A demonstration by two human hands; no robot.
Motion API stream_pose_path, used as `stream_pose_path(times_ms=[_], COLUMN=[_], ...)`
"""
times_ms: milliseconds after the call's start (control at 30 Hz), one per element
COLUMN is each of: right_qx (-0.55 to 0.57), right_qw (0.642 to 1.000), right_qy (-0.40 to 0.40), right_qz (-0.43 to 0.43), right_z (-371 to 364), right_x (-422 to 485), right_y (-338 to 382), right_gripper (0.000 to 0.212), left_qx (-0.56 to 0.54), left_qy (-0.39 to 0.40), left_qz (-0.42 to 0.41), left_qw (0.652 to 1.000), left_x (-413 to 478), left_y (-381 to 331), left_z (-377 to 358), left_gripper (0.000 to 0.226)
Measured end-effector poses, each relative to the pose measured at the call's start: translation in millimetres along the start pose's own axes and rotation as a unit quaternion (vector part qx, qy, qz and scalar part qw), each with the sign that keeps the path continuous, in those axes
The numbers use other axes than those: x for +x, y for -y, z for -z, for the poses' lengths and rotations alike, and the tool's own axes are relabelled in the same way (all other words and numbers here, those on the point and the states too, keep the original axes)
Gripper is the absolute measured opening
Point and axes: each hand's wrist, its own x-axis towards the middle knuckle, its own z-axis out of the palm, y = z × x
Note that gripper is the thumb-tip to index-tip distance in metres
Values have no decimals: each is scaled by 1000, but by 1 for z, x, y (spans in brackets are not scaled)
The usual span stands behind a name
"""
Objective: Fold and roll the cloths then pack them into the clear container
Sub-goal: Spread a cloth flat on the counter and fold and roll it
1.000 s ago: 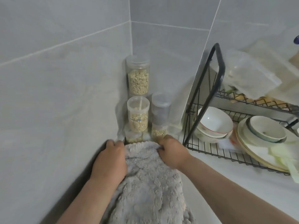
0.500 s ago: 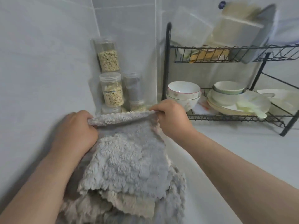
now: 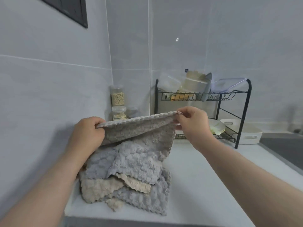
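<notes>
Left hand (image 3: 85,135) and right hand (image 3: 191,123) fingers pinch top corners of cloth (image 3: 139,128), above pile (image 3: 124,176)

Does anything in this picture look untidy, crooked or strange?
Yes. The cloths lie in a rumpled heap on the counter, grey and beige layers overlapping at odd angles, unfolded. On the top shelf of the black rack, plastic boxes and a clear lid lean tilted. Nothing looks spilled or damaged.
</notes>
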Motion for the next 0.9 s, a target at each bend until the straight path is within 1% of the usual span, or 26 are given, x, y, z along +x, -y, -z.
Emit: stream_pose_path(times_ms=[67,167,233,300,367,400,433,500,567,667,767,833,900], right_qx=[3,9,9,-15,-29,-25,-16,-4,-1,21,29,41,39], right_qw=[1000,998,995,994,993,992,991,986,983,981,984,987,988], right_qy=[-23,-67,-94,-106,-114,-121,-131,-158,-177,-187,-173,-157,-145], right_qz=[6,14,18,15,0,-12,-25,-48,-56,-49,-31,-22,-31], right_z=[17,52,79,103,124,134,143,158,169,183,197,206,214], right_x=[-2,-3,-2,2,8,12,17,28,41,57,61,57,48], right_y=[8,21,24,19,11,7,3,-5,-9,-8,-5,-7,-13], right_gripper=[19,19,19,17,17,18,18,18,19,17,15,13,13], left_qx=[-17,-39,-49,-72,-113,-146,-187,-272,-313,-333,-355,-357,-331], left_qy=[-9,-31,-5,28,66,93,124,177,191,175,154,161,190], left_qz=[-18,-45,-79,-97,-82,-56,-17,70,109,95,62,43,30], left_qw=[1000,998,996,992,988,983,974,943,924,921,920,919,924], left_x=[-2,4,6,8,16,21,27,39,49,57,55,46,31], left_y=[-14,-40,-65,-89,-108,-115,-122,-136,-148,-166,-177,-177,-171], left_z=[4,10,10,1,-18,-31,-46,-76,-100,-119,-120,-119,-119], left_gripper=[30,11,11,12,11,8,4,5,9,13,15,15,12])
